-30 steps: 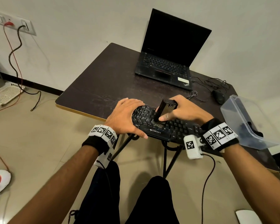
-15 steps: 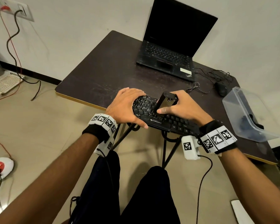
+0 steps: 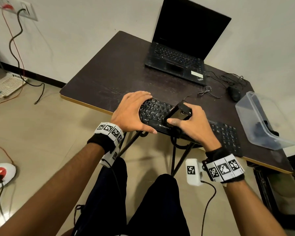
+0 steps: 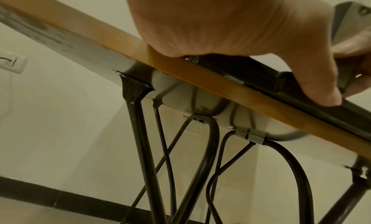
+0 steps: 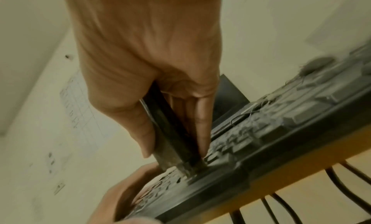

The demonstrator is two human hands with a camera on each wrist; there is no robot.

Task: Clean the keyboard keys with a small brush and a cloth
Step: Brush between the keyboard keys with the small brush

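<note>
Keyboard at dark table edge, tiled floor

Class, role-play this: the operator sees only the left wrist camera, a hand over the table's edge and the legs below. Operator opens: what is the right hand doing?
Observer: The right hand grips a black brush, bristles down on the keys of the keyboard.
Operator: Where on the keyboard is the left hand?
Observer: It rests over the left end, fingers spread.
Operator: Any cloth in sight?
Observer: Something dark lies in a clear plastic tub at the right of the table; cloth or not, I cannot tell.
</note>
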